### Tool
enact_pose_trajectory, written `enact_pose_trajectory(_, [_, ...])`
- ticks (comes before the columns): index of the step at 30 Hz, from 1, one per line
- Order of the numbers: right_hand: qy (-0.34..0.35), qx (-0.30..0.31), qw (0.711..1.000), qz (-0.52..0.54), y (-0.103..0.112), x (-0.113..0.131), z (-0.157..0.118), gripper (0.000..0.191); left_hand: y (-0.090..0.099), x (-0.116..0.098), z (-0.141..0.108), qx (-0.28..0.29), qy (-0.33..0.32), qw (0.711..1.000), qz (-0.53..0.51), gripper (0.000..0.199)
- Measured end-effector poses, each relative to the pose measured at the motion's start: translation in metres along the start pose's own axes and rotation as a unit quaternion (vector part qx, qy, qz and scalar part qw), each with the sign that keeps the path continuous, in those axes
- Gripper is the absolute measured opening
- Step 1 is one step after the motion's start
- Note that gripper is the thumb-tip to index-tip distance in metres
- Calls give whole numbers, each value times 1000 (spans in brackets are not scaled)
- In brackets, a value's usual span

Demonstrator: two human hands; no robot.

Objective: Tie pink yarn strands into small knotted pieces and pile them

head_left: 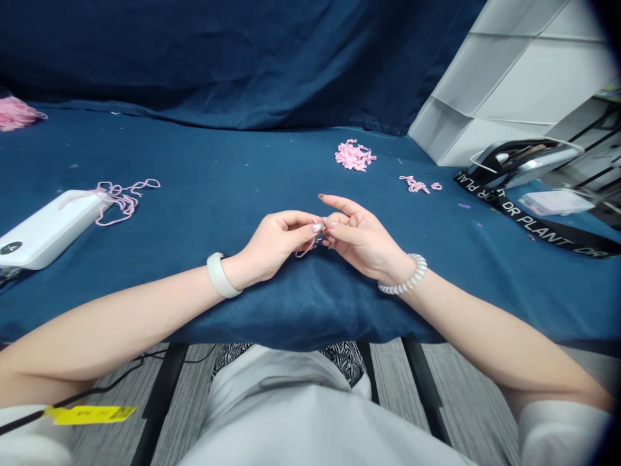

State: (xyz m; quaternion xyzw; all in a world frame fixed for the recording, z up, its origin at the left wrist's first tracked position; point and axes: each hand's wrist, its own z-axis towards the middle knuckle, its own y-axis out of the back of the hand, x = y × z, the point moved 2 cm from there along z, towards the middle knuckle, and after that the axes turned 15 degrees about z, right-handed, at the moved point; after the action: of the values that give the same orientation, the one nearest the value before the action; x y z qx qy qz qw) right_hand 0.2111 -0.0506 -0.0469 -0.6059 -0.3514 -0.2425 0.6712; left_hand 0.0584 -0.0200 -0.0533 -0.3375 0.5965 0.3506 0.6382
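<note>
My left hand [276, 247] and my right hand [359, 236] meet above the blue cloth, their fingertips pinched together at the middle of the view. A short strand of pink yarn [305, 249] hangs from the left hand's fingers, and the fingers hide most of what they pinch. A small dark item may sit at the pinch, too small to name. Ahead of my hands lies a loose heap of crinkled pink yarn [354, 155]. A few short pink yarn pieces [414, 184] lie to its right.
A white power bank [46, 230] with tangled pink yarn [119, 199] lies at left, and a pink yarn bundle [14, 113] sits at the far left. A black lettered strap [538, 224], a grey device [521, 162] and white shelving [509, 77] occupy the right.
</note>
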Motion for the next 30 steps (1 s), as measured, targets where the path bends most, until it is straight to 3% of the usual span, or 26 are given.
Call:
enact_pose_trajectory(12, [-31,-3,999,-10,-8,3,-3,60,0,-2,-3,42,-36,996,68,22])
enact_pose_trajectory(21, [-111,40,993,-9,-9,1,-6,65,-4,-9,-7,65,-23,997,39,15])
enact_pose_trajectory(25, [-144,27,989,-9,-7,-2,-6,68,-5,-10,-8,77,-26,997,19,19])
enact_pose_trajectory(30, [-133,5,990,-40,-8,-7,-7,65,-4,-9,-7,82,-29,996,-3,23])
